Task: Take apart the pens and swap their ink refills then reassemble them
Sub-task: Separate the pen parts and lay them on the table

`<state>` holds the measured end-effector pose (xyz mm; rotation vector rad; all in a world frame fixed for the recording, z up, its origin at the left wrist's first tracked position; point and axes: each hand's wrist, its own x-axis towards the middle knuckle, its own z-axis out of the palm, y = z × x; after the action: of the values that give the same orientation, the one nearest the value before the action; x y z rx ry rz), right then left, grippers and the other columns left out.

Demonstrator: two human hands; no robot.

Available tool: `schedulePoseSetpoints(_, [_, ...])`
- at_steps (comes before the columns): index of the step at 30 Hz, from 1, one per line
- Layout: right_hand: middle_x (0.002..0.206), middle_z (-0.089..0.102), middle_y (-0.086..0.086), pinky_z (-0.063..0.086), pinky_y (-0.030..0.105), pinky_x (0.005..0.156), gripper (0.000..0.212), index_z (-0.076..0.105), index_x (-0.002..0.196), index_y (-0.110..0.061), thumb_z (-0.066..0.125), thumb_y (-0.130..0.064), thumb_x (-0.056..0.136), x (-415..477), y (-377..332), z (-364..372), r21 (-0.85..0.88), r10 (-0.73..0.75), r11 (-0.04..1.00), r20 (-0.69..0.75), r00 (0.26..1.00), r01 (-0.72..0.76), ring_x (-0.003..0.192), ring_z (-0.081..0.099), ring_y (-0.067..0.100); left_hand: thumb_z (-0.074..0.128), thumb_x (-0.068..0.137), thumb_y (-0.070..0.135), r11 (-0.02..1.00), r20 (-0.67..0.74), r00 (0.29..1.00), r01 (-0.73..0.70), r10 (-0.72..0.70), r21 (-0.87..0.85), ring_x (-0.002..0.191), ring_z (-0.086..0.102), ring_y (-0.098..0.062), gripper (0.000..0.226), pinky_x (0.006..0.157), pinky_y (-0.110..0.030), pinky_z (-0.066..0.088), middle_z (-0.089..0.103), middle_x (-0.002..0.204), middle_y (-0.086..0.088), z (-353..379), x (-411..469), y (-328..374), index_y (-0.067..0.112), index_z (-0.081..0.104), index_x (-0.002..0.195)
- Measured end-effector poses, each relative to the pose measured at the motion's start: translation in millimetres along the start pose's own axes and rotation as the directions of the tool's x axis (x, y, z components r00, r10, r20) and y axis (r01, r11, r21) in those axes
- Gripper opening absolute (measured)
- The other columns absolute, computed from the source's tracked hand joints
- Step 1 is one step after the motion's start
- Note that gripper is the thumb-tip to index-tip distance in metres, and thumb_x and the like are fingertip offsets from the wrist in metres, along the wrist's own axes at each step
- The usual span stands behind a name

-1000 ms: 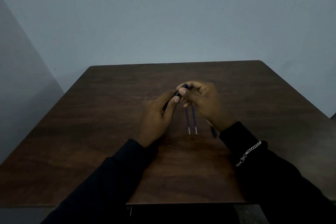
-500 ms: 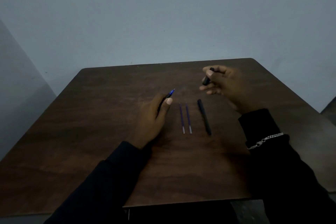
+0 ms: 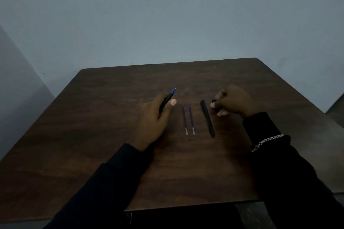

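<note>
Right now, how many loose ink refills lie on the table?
2. One refill and a second refill lie side by side, apart, mid-table between the left hand and the black barrel. None seems hidden.

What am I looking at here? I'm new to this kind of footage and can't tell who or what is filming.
No machine: a person wears a camera on the head, looking down at their own hands over a brown table. The left hand holds a pen with a blue tip. The right hand pinches a small dark piece, probably a cap. Between the hands lie two thin refills, side by side, and a black pen barrel.
</note>
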<state>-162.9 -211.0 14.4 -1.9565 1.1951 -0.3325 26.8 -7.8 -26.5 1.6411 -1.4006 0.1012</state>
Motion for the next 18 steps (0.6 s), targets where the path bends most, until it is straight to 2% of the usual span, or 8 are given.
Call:
schedulePoseSetpoints(2, [0.072, 0.073, 0.008, 0.056, 0.023, 0.044, 0.016, 0.071, 0.091, 0.004, 0.082, -0.006, 0.086, 2.2, 0.8, 3.5, -0.026, 0.015, 1.0, -0.013, 1.0, -0.016, 0.046, 0.072, 0.015, 0.045, 0.11, 0.051, 1.0, 0.014, 1.0, 0.009, -0.009, -0.007, 0.062, 0.056, -0.013, 0.025, 0.054, -0.018, 0.04, 0.055, 0.067, 0.007, 0.5, -0.1, 0.4, 0.034, 0.058, 0.098])
schedulePoseSetpoints(5, [0.064, 0.072, 0.008, 0.052, 0.019, 0.04, 0.016, 0.069, 0.082, 0.0, 0.082, -0.008, 0.086, 4.1, 0.2, 7.5, -0.048, 0.036, 0.998, -0.033, 0.999, -0.038, 0.043, 0.07, 0.012, 0.045, 0.11, 0.051, 1.0, 0.019, 1.0, 0.009, -0.009, -0.007, 0.062, 0.055, -0.016, 0.031, 0.054, -0.022, 0.041, 0.056, 0.068, 0.004, 0.9, -1.2, 0.1, 0.028, 0.06, 0.097])
schedulePoseSetpoints(9, [0.073, 0.073, 0.012, 0.053, 0.02, 0.041, 0.014, 0.07, 0.082, -0.005, 0.083, -0.01, 0.086, 6.8, 0.0, 9.5, -0.044, 0.064, 0.997, -0.034, 0.997, -0.065, 0.043, 0.07, 0.012, 0.046, 0.11, 0.051, 1.0, 0.017, 1.0, 0.009, -0.009, -0.006, 0.059, 0.053, -0.012, 0.027, 0.053, -0.021, 0.04, 0.054, 0.066, 0.005, 0.7, -1.5, -1.2, 0.032, 0.058, 0.096])
schedulePoseSetpoints(11, [0.075, 0.074, 0.011, 0.058, 0.024, 0.047, 0.014, 0.071, 0.084, -0.003, 0.083, -0.011, 0.086, 7.6, 0.8, 9.0, -0.034, 0.068, 0.997, -0.03, 0.997, -0.069, 0.045, 0.072, 0.013, 0.045, 0.11, 0.052, 1.0, 0.026, 0.999, 0.02, -0.02, -0.007, 0.059, 0.053, -0.012, 0.026, 0.053, -0.024, 0.042, 0.055, 0.066, 0.005, 1.4, -1.2, -1.7, 0.034, 0.058, 0.097])
schedulePoseSetpoints(15, [0.075, 0.075, 0.01, 0.066, 0.042, 0.072, 0.018, 0.072, 0.078, -0.002, 0.082, -0.013, 0.087, 6.9, 2.3, 8.7, 0.014, 0.066, 0.998, -0.022, 0.998, -0.065, 0.051, 0.075, 0.019, 0.048, 0.11, 0.049, 1.0, 0.018, 1.0, 0.017, -0.016, -0.02, 0.057, 0.051, -0.013, 0.029, 0.052, -0.023, 0.038, 0.053, 0.065, 0.001, 0.8, -1.3, -0.7, 0.028, 0.058, 0.092])
schedulePoseSetpoints(18, [0.085, 0.077, 0.016, 0.066, 0.045, 0.076, 0.02, 0.075, 0.087, 0.005, 0.079, -0.014, 0.09, 5.6, 2.3, 8.8, 0.032, 0.077, 0.997, -0.021, 0.997, -0.076, 0.055, 0.076, 0.021, 0.05, 0.111, 0.042, 1.0, 0.023, 1.0, 0.022, -0.022, -0.008, 0.057, 0.051, -0.009, 0.024, 0.053, -0.016, 0.038, 0.051, 0.063, 0.006, -0.4, -1.7, 2.5, 0.028, 0.059, 0.093])
